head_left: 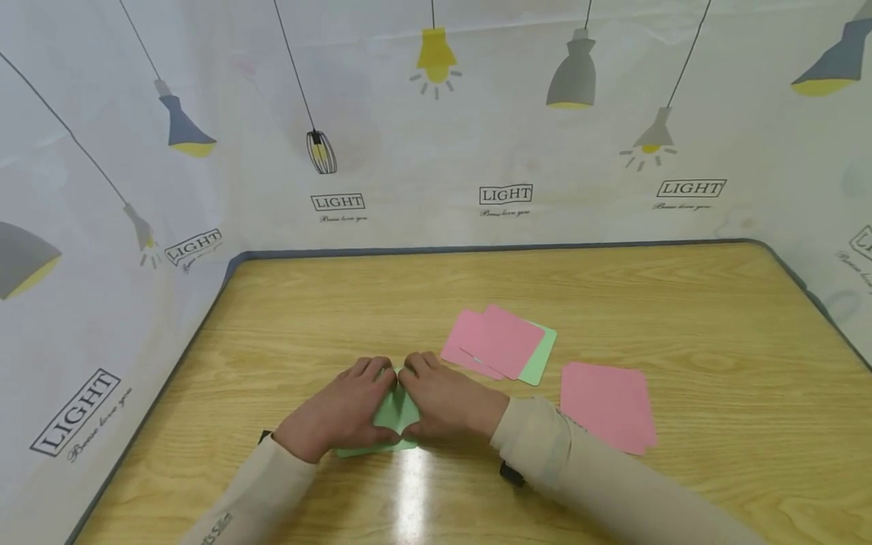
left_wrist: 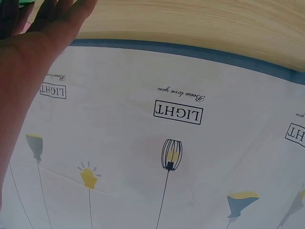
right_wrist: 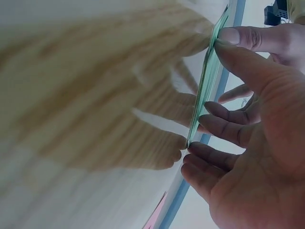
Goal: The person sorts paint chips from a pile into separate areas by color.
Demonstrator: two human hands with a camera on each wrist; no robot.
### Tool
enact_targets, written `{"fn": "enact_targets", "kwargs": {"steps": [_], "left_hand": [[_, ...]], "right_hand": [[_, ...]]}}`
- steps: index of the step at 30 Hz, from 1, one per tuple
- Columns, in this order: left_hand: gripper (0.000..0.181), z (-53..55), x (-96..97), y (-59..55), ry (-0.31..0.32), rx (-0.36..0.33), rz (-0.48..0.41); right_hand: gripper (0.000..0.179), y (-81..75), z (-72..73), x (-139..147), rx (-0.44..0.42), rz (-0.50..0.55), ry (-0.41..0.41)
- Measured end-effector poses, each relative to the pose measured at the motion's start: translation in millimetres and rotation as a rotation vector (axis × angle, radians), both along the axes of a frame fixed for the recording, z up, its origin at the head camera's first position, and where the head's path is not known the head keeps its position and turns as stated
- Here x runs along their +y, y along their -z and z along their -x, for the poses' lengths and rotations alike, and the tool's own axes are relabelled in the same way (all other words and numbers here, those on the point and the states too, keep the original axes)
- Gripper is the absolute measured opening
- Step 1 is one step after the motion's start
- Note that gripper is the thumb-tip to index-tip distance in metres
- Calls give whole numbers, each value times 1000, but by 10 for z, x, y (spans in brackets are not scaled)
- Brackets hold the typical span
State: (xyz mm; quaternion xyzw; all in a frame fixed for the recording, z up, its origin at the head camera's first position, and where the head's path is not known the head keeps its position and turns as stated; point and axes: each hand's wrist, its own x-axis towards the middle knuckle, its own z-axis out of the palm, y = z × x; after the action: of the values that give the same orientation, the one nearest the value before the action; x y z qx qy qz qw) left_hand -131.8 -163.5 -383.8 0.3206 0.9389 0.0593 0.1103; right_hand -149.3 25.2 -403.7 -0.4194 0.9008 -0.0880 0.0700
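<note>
Both hands are on a small stack of green rounded-corner cards (head_left: 397,412) at the table's front middle. My left hand (head_left: 341,405) arches over the stack's left part, its fingers bent at the far side and its thumb near the front edge. From the right, my right hand (head_left: 443,397) holds the stack with bent fingers and thumb. The two thumbs almost meet. In the right wrist view, the green cards (right_wrist: 207,86) appear edge-on, in thin layers, with fingertips against them. The left wrist view catches only part of the left hand (left_wrist: 38,38); its fingertips are cut off.
Behind the right hand, overlapping pink cards (head_left: 507,341) lie partly over a green card (head_left: 540,359). Another pile of pink cards (head_left: 606,405) lies right, beside the right sleeve. A white printed sheet (head_left: 436,151) surrounds the wooden table (head_left: 327,295) at the back and sides.
</note>
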Motion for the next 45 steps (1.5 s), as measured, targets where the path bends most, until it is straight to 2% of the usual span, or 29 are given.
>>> {"fn": "enact_targets", "kwargs": {"steps": [6,11,15,20,25,29,33,37,41,45], "left_hand": [[68,26,29,0,-17,8,23],[56,91,81,3,3,12,-13],[49,211,166,12,43,52,-70],[58,424,351,52,77,114,-100],[72,629,646,38,53,96,-52],[73,767,813,46,50,87,-52],[65,852,980,91,73,53,-48],[55,916,1151,158,90,54,-17],[53,943,1264,216,97,46,11],[53,943,1311,251,76,33,29]], "right_hand": [[74,4,16,15,23,-31,-13],[68,0,71,115,18,-49,-3],[63,-54,161,306,-17,-5,63],[61,-143,311,644,23,46,172],[70,-180,441,985,43,21,341],[78,-150,488,1118,29,2,431],[83,-110,494,1147,16,-24,464],[85,-74,480,1156,-24,-44,497],[86,-46,479,1179,-60,-53,522],[83,-38,497,1202,-47,-60,515]]}}
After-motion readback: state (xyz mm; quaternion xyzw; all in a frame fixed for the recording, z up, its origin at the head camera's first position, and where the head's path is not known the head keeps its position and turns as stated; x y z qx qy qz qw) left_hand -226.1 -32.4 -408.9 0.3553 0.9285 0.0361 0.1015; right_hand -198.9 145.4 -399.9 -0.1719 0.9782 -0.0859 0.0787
